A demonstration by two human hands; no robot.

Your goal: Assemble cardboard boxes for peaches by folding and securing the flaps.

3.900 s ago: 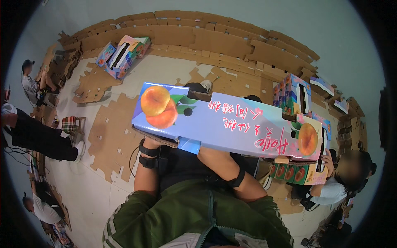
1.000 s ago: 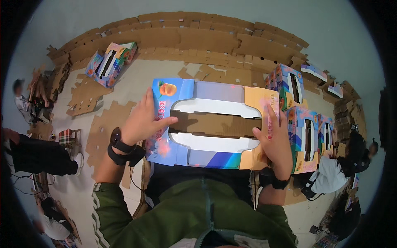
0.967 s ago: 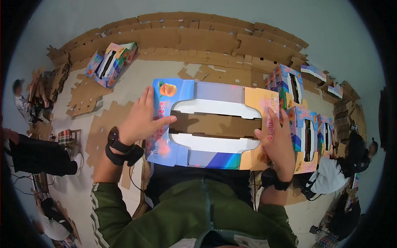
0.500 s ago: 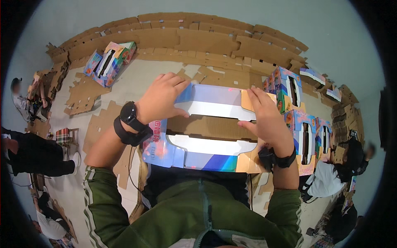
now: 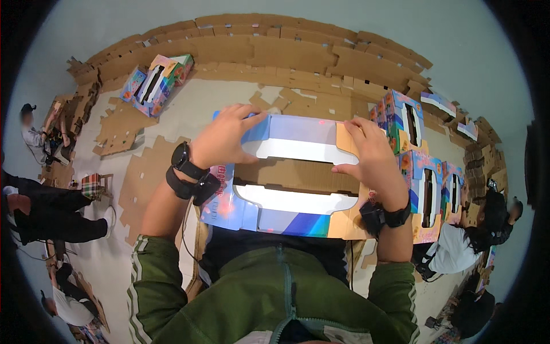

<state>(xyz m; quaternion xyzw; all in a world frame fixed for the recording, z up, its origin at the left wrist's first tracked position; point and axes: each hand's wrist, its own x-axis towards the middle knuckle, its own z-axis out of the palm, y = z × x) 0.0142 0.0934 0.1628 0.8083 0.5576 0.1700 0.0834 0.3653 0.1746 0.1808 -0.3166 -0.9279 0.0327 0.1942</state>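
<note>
Red plaid stool (image 5: 91, 184) sits way over on the left — next along is the left hand (image 5: 226, 140), half curled, fingers hooked over the far edge of a blue-and-orange carton (image 5: 294, 223), thumb on the inner side. That carton's right in front of the torso. Right hand (image 5: 375, 162) grips the same edge, half curled too — more printed cartons (image 5: 413, 175) stand just past it.
</note>
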